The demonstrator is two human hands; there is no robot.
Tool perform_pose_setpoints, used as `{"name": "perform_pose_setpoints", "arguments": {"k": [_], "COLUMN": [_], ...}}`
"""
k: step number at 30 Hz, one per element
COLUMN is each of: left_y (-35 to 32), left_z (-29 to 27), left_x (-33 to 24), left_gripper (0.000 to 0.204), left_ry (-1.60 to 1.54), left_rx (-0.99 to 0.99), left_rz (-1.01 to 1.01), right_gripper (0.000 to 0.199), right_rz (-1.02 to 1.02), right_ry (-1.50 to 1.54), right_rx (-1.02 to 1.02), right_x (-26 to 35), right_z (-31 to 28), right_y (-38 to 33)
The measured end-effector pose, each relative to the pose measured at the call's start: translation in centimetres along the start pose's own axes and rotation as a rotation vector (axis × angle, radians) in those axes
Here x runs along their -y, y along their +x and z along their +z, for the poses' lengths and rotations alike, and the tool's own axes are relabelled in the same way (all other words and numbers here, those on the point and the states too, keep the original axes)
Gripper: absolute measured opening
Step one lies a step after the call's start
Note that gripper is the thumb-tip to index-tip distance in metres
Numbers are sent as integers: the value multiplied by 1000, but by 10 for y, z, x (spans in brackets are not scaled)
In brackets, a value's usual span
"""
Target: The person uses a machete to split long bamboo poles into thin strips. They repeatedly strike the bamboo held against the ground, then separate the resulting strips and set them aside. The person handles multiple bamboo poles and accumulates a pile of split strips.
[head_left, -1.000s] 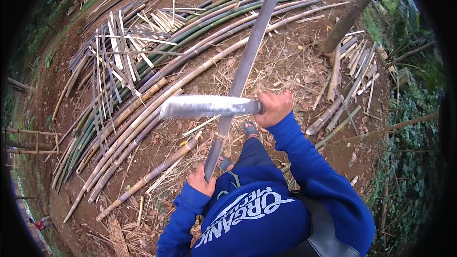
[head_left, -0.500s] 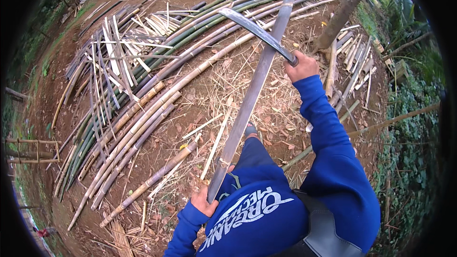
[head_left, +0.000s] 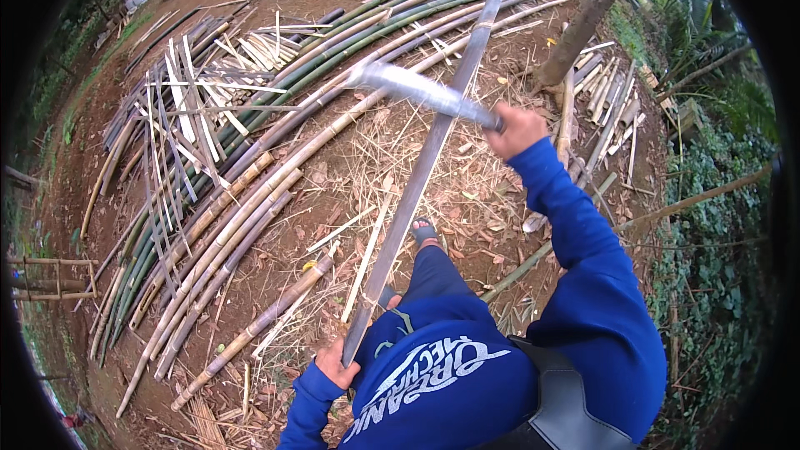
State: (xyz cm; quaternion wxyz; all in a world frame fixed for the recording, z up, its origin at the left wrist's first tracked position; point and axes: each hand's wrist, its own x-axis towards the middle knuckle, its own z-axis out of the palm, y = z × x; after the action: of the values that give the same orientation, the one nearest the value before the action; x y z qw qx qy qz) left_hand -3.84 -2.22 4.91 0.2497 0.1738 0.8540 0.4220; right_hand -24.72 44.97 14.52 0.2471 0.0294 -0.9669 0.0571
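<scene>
Right hand [head_left: 518, 128] has swung its fist-gripped long grey steel blade [head_left: 421, 89] down-left across the long grey split bamboo pole [head_left: 433, 150], whose base the left hand [head_left: 337, 362] clasps, its long axis running away up-right.

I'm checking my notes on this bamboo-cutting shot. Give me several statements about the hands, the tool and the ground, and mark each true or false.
1. The right hand grips the handle of a long blade. True.
2. The left hand is empty. False: it holds the lower end of a long bamboo strip.
3. The bamboo strip lies flat on the ground. False: it slants up and away from the left hand.
4. A pile of bamboo poles lies on the ground to the person's left. True.
5. Both sleeves are red. False: the sleeve is blue, and so is the other.
</scene>
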Motion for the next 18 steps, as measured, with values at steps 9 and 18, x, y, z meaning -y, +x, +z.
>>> {"name": "perform_pose_setpoints", "arguments": {"k": [9,18], "left_y": [-48,-20], "left_z": [-5,7], "left_x": [27,24], "left_gripper": [50,63], "left_ry": [206,373], "left_rx": [-51,-175], "left_rz": [5,-53], "right_gripper": [29,26], "right_rz": [410,588], "right_ry": [-173,386], "right_rx": [-170,-260], "right_x": [-156,-42], "right_z": [-19,15], "right_y": [57,-21]}}
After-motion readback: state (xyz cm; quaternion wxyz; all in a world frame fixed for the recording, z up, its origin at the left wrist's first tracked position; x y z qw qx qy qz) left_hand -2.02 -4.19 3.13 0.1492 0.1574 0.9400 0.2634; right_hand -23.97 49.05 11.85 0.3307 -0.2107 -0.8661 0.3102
